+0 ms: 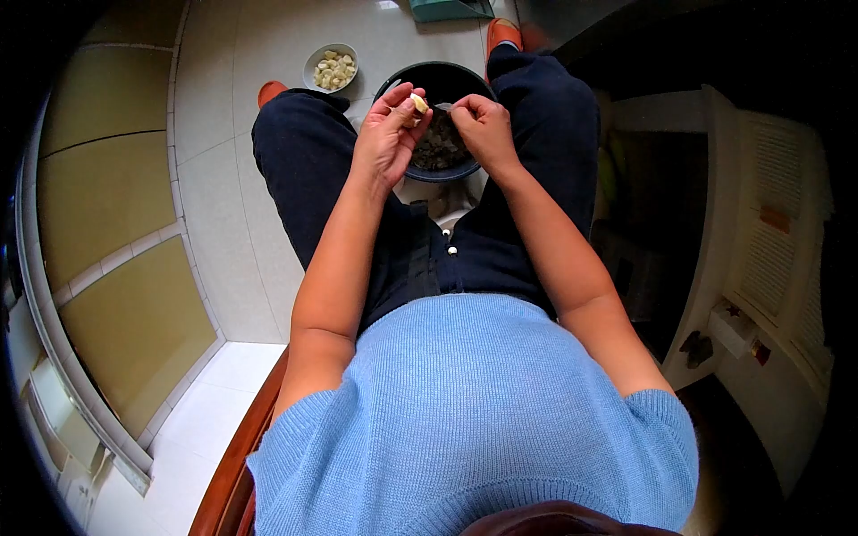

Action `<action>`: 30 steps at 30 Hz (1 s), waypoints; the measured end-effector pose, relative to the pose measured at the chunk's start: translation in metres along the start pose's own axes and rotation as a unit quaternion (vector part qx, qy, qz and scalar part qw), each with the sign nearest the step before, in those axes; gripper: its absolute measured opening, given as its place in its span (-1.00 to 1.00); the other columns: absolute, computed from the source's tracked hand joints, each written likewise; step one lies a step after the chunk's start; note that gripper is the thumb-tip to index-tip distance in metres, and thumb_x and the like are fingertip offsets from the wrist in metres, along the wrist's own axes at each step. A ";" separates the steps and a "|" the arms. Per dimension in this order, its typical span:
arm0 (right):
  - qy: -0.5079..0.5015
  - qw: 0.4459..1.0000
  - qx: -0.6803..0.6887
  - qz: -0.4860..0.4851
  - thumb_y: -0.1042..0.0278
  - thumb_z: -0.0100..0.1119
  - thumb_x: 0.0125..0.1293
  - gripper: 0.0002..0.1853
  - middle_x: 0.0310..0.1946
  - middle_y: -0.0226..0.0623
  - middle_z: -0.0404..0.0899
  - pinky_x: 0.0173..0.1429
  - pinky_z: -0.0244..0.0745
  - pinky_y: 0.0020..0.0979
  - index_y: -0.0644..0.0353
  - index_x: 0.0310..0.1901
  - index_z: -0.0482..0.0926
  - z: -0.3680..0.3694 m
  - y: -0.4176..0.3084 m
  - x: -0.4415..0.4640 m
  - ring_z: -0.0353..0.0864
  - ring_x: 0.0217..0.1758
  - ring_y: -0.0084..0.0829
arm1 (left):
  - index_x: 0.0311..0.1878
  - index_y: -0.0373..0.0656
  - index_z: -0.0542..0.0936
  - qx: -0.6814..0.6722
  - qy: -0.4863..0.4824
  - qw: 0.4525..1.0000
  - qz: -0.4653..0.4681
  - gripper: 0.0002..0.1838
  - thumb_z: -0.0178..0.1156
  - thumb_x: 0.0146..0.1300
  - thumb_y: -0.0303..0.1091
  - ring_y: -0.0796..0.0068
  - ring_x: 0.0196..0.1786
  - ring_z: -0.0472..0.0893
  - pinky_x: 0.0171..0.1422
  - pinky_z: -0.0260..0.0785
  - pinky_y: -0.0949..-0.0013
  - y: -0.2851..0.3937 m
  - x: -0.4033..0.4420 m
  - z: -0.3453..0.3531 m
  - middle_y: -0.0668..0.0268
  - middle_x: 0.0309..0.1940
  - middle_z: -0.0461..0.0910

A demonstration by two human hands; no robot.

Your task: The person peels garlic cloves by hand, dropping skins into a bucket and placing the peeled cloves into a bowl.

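Over the left side of a dark round bucket [427, 177], my left hand [391, 134] is closed on a pale garlic clove [419, 104], held at the fingertips with the palm partly turned up. My right hand [483, 134] is pinched over the bucket's right side, with a small whitish scrap [442, 106] at its fingertips that looks like peel. Dark, loose bits [438, 147] lie inside the bucket. Beyond my left hand, a white bowl [309, 73] on the floor holds several peeled cloves [334, 70].
My legs in dark trousers [299, 152] flank the bucket, with orange slippers [504, 34] at the feet. A green container [447, 9] is at the top edge. Yellowish panels [107, 170] stand at the left, and a pale slatted piece [773, 196] at the right.
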State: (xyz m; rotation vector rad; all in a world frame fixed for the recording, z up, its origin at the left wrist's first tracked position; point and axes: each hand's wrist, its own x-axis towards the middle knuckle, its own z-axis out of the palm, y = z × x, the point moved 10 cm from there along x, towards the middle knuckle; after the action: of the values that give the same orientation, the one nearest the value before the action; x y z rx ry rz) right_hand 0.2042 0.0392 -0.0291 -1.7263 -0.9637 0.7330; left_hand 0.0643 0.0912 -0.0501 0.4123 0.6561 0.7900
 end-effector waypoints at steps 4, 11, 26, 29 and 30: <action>-0.004 0.999 -0.050 -0.020 0.44 0.09 -0.02 -0.88 -0.64 -0.26 0.52 -0.43 0.37 -0.51 0.29 -0.48 0.58 0.000 -0.013 -0.004 0.48 -0.58 -0.55 | 0.00 -0.19 0.47 0.005 0.008 1.000 -0.001 -0.75 0.08 0.25 -0.50 0.50 -0.11 0.54 0.01 0.47 0.42 0.001 0.000 -0.002 0.25 -0.08 0.53; -0.026 1.000 -0.004 -0.017 0.47 0.05 -0.01 -0.86 -0.60 -0.22 0.54 -0.40 0.39 -0.50 0.30 -0.44 0.59 0.004 -0.010 -0.003 0.51 -0.54 -0.53 | 0.00 -0.15 0.48 0.046 0.024 0.999 -0.012 -0.76 0.09 0.26 -0.45 0.60 -0.18 0.52 -0.19 0.41 0.56 0.001 -0.003 -0.002 0.29 -0.09 0.54; -0.119 0.949 0.259 0.138 0.31 0.19 0.21 -0.82 -0.52 -0.58 0.48 -0.53 0.14 -0.72 0.23 -0.25 0.59 0.029 0.007 -0.010 0.31 -0.58 -0.79 | 0.02 -0.21 0.47 0.224 0.002 0.975 0.005 -0.72 0.12 0.23 -0.44 0.67 -0.19 0.52 -0.19 0.34 0.63 0.003 -0.003 0.005 0.32 -0.12 0.57; -0.175 0.929 0.281 0.164 0.29 0.20 0.21 -0.80 -0.47 -0.56 0.50 -0.53 0.13 -0.74 0.21 -0.21 0.58 0.039 0.009 -0.014 0.31 -0.56 -0.80 | 0.03 -0.21 0.47 0.261 -0.013 0.965 0.016 -0.70 0.14 0.22 -0.42 0.69 -0.18 0.51 -0.20 0.31 0.64 0.002 -0.003 0.009 0.34 -0.14 0.58; -0.179 0.922 0.292 0.178 0.29 0.21 0.20 -0.80 -0.48 -0.53 0.52 -0.52 0.17 -0.72 0.22 -0.23 0.59 0.040 0.011 -0.015 0.34 -0.55 -0.77 | 0.02 -0.21 0.48 0.259 -0.012 0.966 0.027 -0.70 0.14 0.22 -0.41 0.70 -0.20 0.50 -0.22 0.29 0.66 0.004 -0.004 0.011 0.35 -0.14 0.58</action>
State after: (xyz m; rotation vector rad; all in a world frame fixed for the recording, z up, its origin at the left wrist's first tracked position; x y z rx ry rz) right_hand 0.1667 0.0430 -0.0517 -1.2584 -0.5702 1.4520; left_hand 0.0681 0.0898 -0.0384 0.9169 0.8320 0.6565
